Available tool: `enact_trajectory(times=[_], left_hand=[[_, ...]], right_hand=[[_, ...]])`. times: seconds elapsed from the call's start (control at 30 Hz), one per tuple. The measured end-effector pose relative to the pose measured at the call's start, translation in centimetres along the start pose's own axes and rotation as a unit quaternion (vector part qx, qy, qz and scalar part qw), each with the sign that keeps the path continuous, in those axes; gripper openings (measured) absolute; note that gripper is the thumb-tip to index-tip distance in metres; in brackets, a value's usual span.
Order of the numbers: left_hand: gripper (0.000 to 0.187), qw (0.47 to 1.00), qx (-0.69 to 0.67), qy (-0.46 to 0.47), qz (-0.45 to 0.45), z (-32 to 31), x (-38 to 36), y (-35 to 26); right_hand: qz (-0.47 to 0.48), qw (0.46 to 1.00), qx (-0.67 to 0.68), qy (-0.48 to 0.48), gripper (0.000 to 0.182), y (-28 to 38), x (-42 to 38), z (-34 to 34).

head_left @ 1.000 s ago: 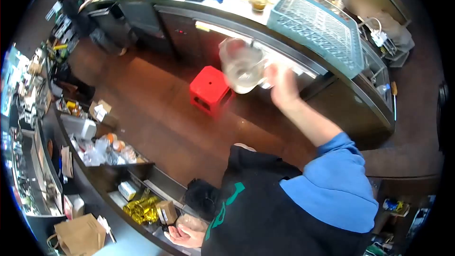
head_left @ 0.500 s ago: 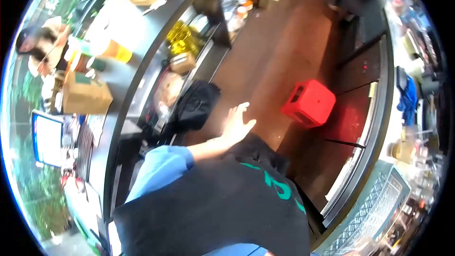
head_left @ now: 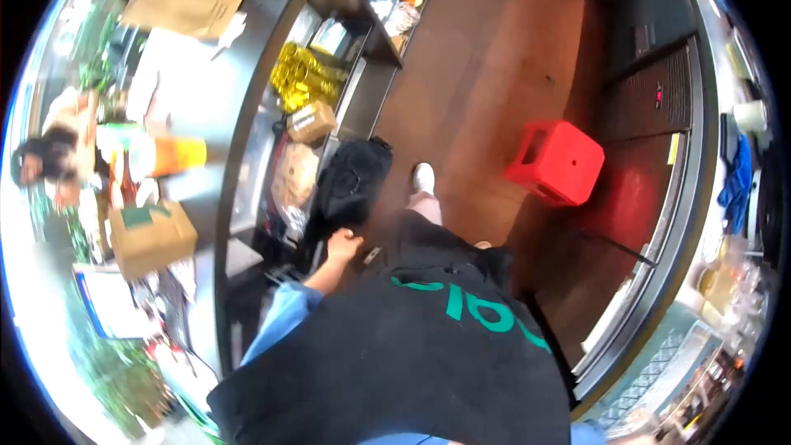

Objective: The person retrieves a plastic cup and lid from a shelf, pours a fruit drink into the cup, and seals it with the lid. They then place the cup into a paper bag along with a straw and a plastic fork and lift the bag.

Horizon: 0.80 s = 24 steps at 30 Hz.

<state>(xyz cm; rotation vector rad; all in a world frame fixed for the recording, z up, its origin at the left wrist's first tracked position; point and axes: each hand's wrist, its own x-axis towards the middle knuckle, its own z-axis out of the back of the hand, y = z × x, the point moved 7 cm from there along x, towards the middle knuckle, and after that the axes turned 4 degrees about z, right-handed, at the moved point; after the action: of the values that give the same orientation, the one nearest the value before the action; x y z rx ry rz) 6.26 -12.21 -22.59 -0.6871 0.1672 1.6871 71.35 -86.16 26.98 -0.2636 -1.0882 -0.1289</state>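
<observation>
My left hand [head_left: 342, 245], coming out of a blue sleeve, hangs low beside my black apron [head_left: 387, 346] with its fingers curled in and nothing showing in them. Just beyond it, a black bag [head_left: 356, 181] stands against the open shelving on the left. At the bottom right edge, part of my right hand [head_left: 641, 438] shows past a bit of blue sleeve, its fingers blurred and cut off by the frame. Green lettering runs across the apron. One white shoe [head_left: 423, 177] of mine is forward on the brown floor.
A red plastic stool [head_left: 564, 163] stands on the floor [head_left: 470, 74] ahead right, near dark cabinets [head_left: 647, 99]. Gold tinsel [head_left: 301, 78] and a small carton [head_left: 311, 121] sit in the left shelving. On the left counter are paper bags [head_left: 183, 0]; a person [head_left: 58, 152] is beyond it.
My left hand has dropped from open and raised in front of me to low at my left side, fingers now curled. The view has shifted, and a white shoe has come into sight.
</observation>
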Motion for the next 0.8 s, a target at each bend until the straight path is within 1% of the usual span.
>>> enact_trajectory(times=[0.03,0.07,0.1,0.13,0.17,0.2,0.23,0.27,0.3,0.33,0.37,0.4,0.47,0.5,0.53,0.57,0.6,0.67,0.73,0.8], left_hand=[[0.035,0.998,0.000,0.059,0.006,-1.2,5.2,3.3],[0.035,0.993,-0.013,0.113,0.029,-2.9,8.1,6.4],[0.024,0.990,-0.041,0.130,0.046,-4.2,11.1,8.9],[0.024,0.989,-0.030,0.137,0.043,-3.6,12.5,7.5],[0.019,0.990,0.070,0.112,0.041,-2.5,14.3,4.2],[0.014,0.982,0.167,0.084,0.038,-0.8,15.4,-0.3],[0.008,0.986,0.014,0.125,0.107,2.4,14.1,-6.7],[0.010,0.973,-0.159,0.123,0.109,-0.3,17.8,-7.1],[0.013,0.951,-0.224,0.148,0.154,0.0,18.6,-11.5],[0.015,0.940,-0.258,0.178,0.135,-0.4,20.1,-15.7],[0.013,0.938,-0.281,0.182,0.094,0.4,20.8,-20.7],[0.015,0.949,-0.263,0.174,0.019,0.9,21.8,-25.4],[0.022,0.950,-0.242,0.188,-0.052,2.2,22.8,-33.3],[0.022,0.951,-0.250,0.177,-0.038,2.5,23.5,-35.6],[0.026,0.969,-0.185,0.129,-0.104,3.3,24.1,-38.6],[0.031,0.976,-0.116,0.076,-0.169,3.6,25.1,-41.6],[0.034,0.980,-0.101,0.037,-0.170,3.9,26.4,-43.2],[0.034,0.988,-0.123,0.023,-0.093,5.5,28.9,-46.1],[0.036,0.988,-0.118,-0.061,-0.077,7.4,33.2,-47.4],[0.038,0.967,-0.014,-0.208,-0.146,13.1,35.5,-53.3]], right_hand=[[0.044,0.999,0.022,-0.021,0.029,3.5,0.5,0.8],[0.099,0.991,0.082,-0.026,0.029,7.6,1.2,-0.5],[0.148,0.975,0.167,-0.010,0.028,12.1,0.5,-2.6],[0.174,0.951,0.255,0.029,0.028,17.4,-1.2,-4.0],[0.200,0.942,0.263,0.064,0.025,30.4,-2.6,1.9],[0.161,0.900,0.376,0.150,0.021,34.7,-5.5,-1.0],[0.200,0.842,0.462,0.194,0.017,46.2,-7.6,5.1],[0.358,0.819,0.392,0.217,0.012,54.2,-9.9,7.9],[0.407,0.731,0.457,0.302,0.008,60.2,-11.8,9.9],[0.410,0.682,0.489,0.357,0.005,64.5,-14.0,9.8],[0.384,0.648,0.517,0.406,0.004,68.4,-15.5,9.3],[0.368,0.628,0.525,0.442,0.004,71.8,-16.9,7.9],[0.375,0.597,0.543,0.456,0.002,79.1,-18.9,4.7],[0.382,0.580,0.550,0.464,0.002,82.9,-20.1,2.7],[0.390,0.561,0.558,0.471,0.001,87.1,-21.0,0.6],[0.416,0.529,0.575,0.465,0.001,91.8,-21.8,-0.3],[0.439,0.496,0.590,0.461,0.002,96.6,-22.4,-0.6],[0.453,0.452,0.630,0.440,0.003,105.2,-23.2,-0.6],[0.340,0.411,0.640,0.552,0.003,112.0,-25.3,-2.5],[0.317,0.374,0.645,0.586,0.005,117.4,-28.4,-2.8]])
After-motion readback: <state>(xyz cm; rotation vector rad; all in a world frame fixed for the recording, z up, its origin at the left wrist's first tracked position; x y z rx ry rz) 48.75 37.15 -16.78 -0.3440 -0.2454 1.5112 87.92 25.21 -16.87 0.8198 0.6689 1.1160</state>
